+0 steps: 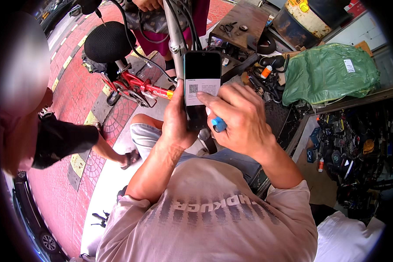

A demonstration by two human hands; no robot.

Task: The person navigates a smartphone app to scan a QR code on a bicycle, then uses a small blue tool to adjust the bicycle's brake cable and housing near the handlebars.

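Observation:
My left hand [177, 118] is wrapped round the side of a smartphone [201, 70], held upright in front of my chest. Its screen is black at the top, with a white page below that bears a square code. The index finger of my right hand [242, 118] reaches to the screen beside that code. The other fingers of this hand are curled round a small blue cylindrical object [219, 124]; its exact kind I cannot make out. Behind the phone stands a red bicycle [139, 83] with a black saddle [110, 41].
A person's hand [147, 4] shows beyond the bicycle, and another person [65, 139] is at my left. On my right are a small table [240, 22] with scissors, a rusty drum [308, 22], a green sack [329, 74] and a box of jumbled parts [353, 153].

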